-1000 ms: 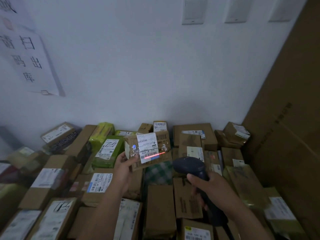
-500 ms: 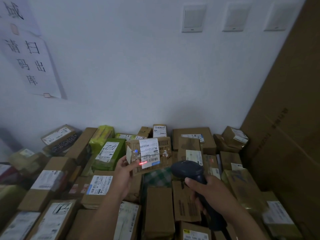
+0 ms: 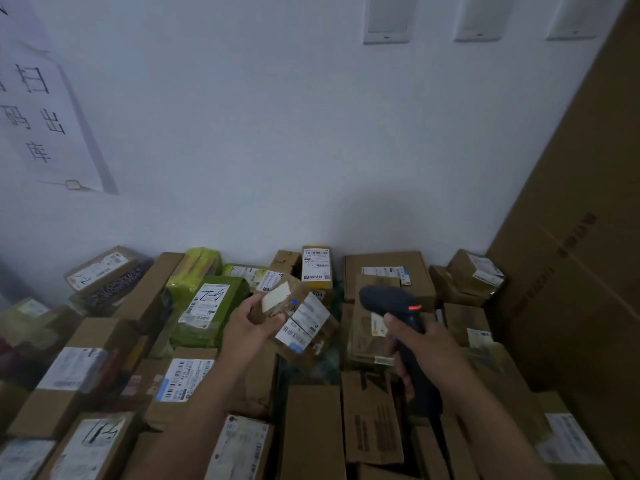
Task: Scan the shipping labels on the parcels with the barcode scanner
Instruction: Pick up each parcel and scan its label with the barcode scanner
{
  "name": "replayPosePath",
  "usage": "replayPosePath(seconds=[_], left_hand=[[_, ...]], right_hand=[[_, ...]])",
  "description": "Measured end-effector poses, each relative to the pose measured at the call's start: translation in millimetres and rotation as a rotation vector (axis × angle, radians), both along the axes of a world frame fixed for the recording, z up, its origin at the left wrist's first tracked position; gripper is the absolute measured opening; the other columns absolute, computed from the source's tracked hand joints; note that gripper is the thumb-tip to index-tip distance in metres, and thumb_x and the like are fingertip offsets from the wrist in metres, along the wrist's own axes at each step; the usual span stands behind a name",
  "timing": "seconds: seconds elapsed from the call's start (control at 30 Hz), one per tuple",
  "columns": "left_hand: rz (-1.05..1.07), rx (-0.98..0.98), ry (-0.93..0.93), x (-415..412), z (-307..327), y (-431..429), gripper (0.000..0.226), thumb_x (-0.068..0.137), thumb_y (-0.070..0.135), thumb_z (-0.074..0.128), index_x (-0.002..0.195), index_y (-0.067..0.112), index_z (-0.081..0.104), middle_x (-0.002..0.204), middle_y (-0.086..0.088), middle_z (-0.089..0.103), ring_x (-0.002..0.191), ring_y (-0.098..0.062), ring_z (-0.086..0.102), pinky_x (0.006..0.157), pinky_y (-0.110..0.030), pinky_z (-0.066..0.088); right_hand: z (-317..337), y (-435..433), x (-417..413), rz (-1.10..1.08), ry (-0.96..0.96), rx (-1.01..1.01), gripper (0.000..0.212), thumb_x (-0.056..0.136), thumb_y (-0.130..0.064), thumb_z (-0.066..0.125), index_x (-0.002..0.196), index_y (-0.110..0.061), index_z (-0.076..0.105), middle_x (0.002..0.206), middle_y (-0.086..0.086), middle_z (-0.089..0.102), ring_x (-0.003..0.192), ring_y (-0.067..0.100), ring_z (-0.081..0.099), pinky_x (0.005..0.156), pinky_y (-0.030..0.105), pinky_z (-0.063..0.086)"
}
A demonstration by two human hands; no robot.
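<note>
My left hand (image 3: 251,325) grips a small brown cardboard parcel (image 3: 311,336) above the pile, tilted so that its white shipping label (image 3: 303,322) slants down to the right. A small blue dot of light sits on the parcel near the label's top. My right hand (image 3: 420,348) holds the dark barcode scanner (image 3: 386,301) by its handle, just right of the parcel. The scanner's head points left toward the parcel and a small red light glows on its side. No red scan line shows on the label.
A dense pile of labelled cardboard parcels (image 3: 188,375) covers the whole area below, with green-wrapped ones (image 3: 207,310) at the left middle. A white wall stands behind with a paper sign (image 3: 38,109). A tall cardboard sheet (image 3: 581,237) leans along the right side.
The red scan line on the label has gone. My left hand has tipped the parcel over to the right and lowered it. The scanner has shifted a little to the right.
</note>
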State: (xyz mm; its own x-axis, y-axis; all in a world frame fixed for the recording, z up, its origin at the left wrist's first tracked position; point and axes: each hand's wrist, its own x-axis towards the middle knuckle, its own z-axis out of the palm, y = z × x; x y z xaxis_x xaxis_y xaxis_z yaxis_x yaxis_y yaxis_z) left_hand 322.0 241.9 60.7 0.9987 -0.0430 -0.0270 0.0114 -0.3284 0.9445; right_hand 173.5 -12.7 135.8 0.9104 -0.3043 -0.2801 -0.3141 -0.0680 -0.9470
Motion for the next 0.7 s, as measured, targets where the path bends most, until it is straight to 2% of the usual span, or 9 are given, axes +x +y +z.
replayPosePath(seconds=[0.13, 0.27, 0.4, 0.53, 0.63, 0.7], left_hand=[[-0.098, 0.158, 0.017, 22, -11, -16, 0.041, 0.080, 0.028, 0.081, 0.113, 0.028, 0.057, 0.107, 0.015, 0.060, 0.100, -0.006, 0.058, 0.072, -0.018, 0.044], [-0.114, 0.278, -0.014, 47, -23, -35, 0.052, 0.084, 0.031, 0.077, 0.130, 0.020, 0.054, 0.116, 0.008, 0.054, 0.107, -0.011, 0.054, 0.088, -0.028, 0.045], [-0.235, 0.389, -0.053, 64, -39, -44, 0.047, 0.087, 0.029, 0.074, 0.129, 0.018, 0.057, 0.120, 0.001, 0.061, 0.111, -0.018, 0.057, 0.097, -0.040, 0.048], [-0.426, 0.527, 0.011, 74, -57, -49, 0.038, 0.093, 0.029, 0.066, 0.129, 0.020, 0.057, 0.122, -0.001, 0.059, 0.113, -0.018, 0.056, 0.092, -0.033, 0.044], [-0.500, 0.569, 0.046, 83, -64, -53, 0.035, 0.096, 0.028, 0.061, 0.130, 0.023, 0.057, 0.124, 0.003, 0.056, 0.107, -0.008, 0.050, 0.086, -0.023, 0.037], [-0.515, 0.567, 0.069, 90, -68, -55, 0.036, 0.098, 0.029, 0.059, 0.133, 0.023, 0.056, 0.127, 0.001, 0.056, 0.107, -0.008, 0.048, 0.085, -0.022, 0.036]], right_hand=[[-13, -13, 42, -0.068, -0.055, 0.028, 0.036, 0.088, -0.043, 0.066, 0.087, -0.007, 0.067, 0.071, 0.010, 0.072, 0.046, 0.016, 0.060, 0.045, 0.025, 0.050], [-32, -20, 73, -0.035, -0.051, 0.007, 0.037, 0.089, -0.043, 0.067, 0.084, -0.006, 0.066, 0.069, 0.010, 0.070, 0.046, 0.016, 0.060, 0.045, 0.026, 0.049], [-54, -21, 85, 0.049, -0.009, -0.051, 0.038, 0.091, -0.040, 0.067, 0.078, -0.004, 0.066, 0.059, 0.009, 0.065, 0.044, 0.015, 0.058, 0.043, 0.024, 0.047], [-71, -21, 90, 0.073, 0.031, -0.018, 0.033, 0.092, -0.035, 0.067, 0.080, -0.004, 0.065, 0.061, 0.008, 0.067, 0.041, 0.015, 0.056, 0.040, 0.024, 0.045], [-75, -26, 93, 0.071, 0.027, 0.020, 0.032, 0.092, -0.037, 0.067, 0.081, -0.006, 0.065, 0.061, 0.006, 0.068, 0.041, 0.014, 0.056, 0.039, 0.024, 0.046], [-76, -28, 93, 0.077, 0.023, 0.039, 0.032, 0.092, -0.037, 0.066, 0.081, -0.007, 0.064, 0.061, 0.006, 0.068, 0.041, 0.015, 0.056, 0.039, 0.025, 0.046]])
